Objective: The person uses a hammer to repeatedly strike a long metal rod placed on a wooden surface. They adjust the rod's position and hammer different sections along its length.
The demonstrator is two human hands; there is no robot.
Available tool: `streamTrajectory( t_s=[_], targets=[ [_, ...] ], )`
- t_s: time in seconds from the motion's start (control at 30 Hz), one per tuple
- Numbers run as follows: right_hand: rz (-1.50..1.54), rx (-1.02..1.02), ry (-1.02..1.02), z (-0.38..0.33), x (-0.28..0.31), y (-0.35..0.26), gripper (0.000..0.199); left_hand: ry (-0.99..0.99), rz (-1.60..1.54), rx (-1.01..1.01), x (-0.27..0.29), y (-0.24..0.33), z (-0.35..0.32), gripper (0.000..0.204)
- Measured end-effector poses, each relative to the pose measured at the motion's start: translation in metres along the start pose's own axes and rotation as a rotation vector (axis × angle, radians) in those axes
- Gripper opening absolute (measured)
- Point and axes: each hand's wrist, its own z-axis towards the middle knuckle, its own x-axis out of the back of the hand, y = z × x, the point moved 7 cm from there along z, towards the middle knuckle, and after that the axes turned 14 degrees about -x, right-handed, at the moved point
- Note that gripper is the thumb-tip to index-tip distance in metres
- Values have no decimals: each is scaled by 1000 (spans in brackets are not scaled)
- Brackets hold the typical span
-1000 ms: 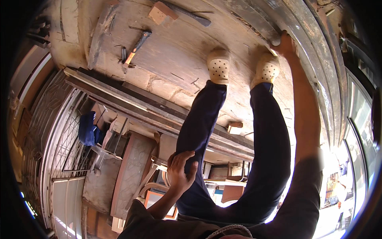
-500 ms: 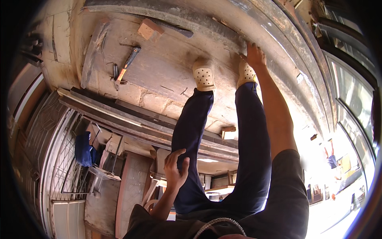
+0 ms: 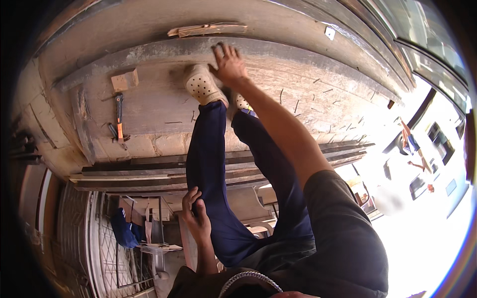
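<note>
My right hand (image 3: 229, 64) reaches forward with its fingers apart at a long, worn grey wooden plank (image 3: 164, 51). Whether it presses on the plank or hovers just over it, I cannot tell. My left hand (image 3: 198, 218) hangs beside my left knee, holding nothing, its thumb and fingers apart and loosely bent. Below the right hand is my left cream clog (image 3: 201, 84); the right clog (image 3: 242, 103) is partly hidden by my forearm. A claw hammer (image 3: 119, 119) with an orange and black handle lies to the left, close to a small wood block (image 3: 124, 79).
Nails and thin splinters are scattered on the wide board (image 3: 298, 94) at right. A splintered strip of wood (image 3: 207, 30) lies beyond the plank. Stacked timbers (image 3: 134, 171) run across behind my feet. A person (image 3: 411, 144) is in the bright area at right.
The view has swung right. My right hand has moved from the plank's end near my right foot to farther along it, fingers now spread. The left hand stays by my knee.
</note>
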Motion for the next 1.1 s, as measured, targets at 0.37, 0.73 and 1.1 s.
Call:
streamTrajectory(
  t_s=[0.37, 0.73, 1.1],
  targets=[
    [310, -195, -129, -88, -5, 91, 46, -128, 255, -456, 4, 1, 202, 52],
    [161, -501, 125, 108, 59, 310, 53, -169, 846, -798, -105, -3, 459, 75],
    [73, -517, -65, 101, -28, 338, 89, -227, 1058, -1124, -101, -63, 460, 107]
  ],
)
